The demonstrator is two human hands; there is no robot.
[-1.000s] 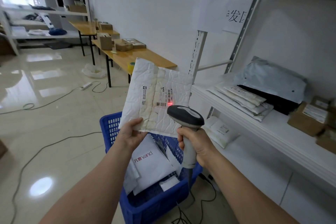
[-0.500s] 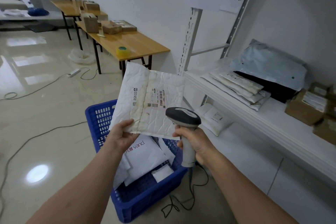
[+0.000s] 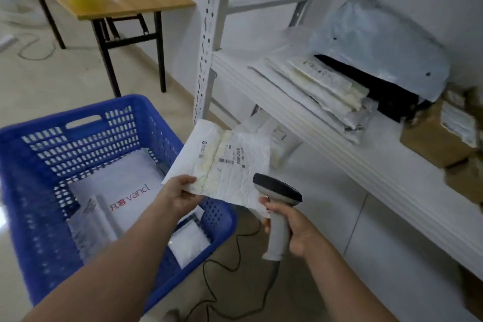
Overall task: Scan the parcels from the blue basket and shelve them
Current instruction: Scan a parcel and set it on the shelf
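Nearest the camera, the left hand (image 3: pixel 180 196) pinches the lower edge of a crumpled white padded envelope parcel (image 3: pixel 232 165), held label up over the right corner of the blue perforated plastic basket (image 3: pixel 31 230). Just beside it, the right hand (image 3: pixel 291 229) grips a grey handheld barcode scanner (image 3: pixel 277 191). White mailers (image 3: pixel 125 191) lie in the basket. Beyond, flat parcels (image 3: pixel 321 91) are stacked on the white metal shelf (image 3: pixel 379 165).

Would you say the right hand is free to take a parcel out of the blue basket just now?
Probably not: the right hand grips the scanner, though the blue basket is open on top and close by.
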